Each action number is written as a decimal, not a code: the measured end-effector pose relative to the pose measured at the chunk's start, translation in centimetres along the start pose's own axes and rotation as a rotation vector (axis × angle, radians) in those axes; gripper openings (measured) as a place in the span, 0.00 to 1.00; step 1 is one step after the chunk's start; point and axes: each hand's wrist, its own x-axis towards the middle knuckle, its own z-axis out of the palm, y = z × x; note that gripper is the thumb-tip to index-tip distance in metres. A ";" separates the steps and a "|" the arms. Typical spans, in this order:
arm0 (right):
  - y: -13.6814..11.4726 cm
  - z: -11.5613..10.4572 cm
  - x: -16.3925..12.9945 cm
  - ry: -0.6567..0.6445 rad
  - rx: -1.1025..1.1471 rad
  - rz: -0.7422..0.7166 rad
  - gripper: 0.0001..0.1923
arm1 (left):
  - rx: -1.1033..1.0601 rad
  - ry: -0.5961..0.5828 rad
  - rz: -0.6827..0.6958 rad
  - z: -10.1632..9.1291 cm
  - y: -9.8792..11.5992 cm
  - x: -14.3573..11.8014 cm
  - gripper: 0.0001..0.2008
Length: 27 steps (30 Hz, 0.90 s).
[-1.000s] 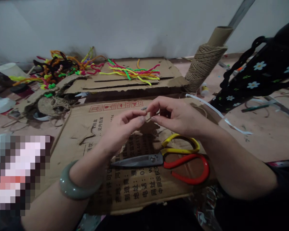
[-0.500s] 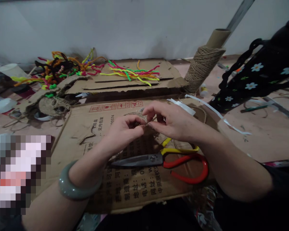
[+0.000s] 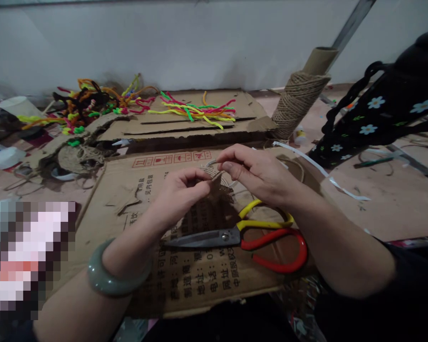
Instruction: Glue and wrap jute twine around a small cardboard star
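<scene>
My left hand [image 3: 178, 197], with a grey-green bangle on its wrist, pinches a small brown cardboard piece [image 3: 219, 187] held upright above a flattened cardboard box [image 3: 146, 223]. My right hand [image 3: 257, 173] is just to its right, fingers pinched on a thin strand of twine [image 3: 211, 164] at the top of the piece. Both hands hover over the box. Scissors with red and yellow handles [image 3: 246, 235] lie shut on the box right below my hands.
A cone of jute twine [image 3: 297, 102] stands at the back right. Coloured pipe cleaners [image 3: 196, 110] lie on another cardboard sheet behind, more in a pile [image 3: 85, 102] at the back left. A black flowered bag [image 3: 381, 114] sits at right. White paper strips [image 3: 321, 171] lie nearby.
My right hand has lifted slightly and pulled the twine up over the cardboard piece. My left hand stayed low, turning the piece more upright. The scissors have not moved.
</scene>
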 end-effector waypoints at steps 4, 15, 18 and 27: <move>0.3 0.2 -0.2 0.057 -0.046 0.002 0.09 | -0.050 0.015 0.006 0.0 0.1 0.0 0.04; -0.1 0.6 -0.2 0.202 -0.069 0.030 0.05 | -0.147 0.074 0.046 -0.1 -0.5 0.4 0.07; -0.4 0.9 -0.3 0.240 -0.073 0.037 0.04 | -0.171 0.084 0.056 -0.1 -0.5 0.3 0.07; -0.9 1.6 -0.4 0.277 -0.091 0.073 0.05 | -0.156 0.106 0.060 0.1 -0.4 0.2 0.08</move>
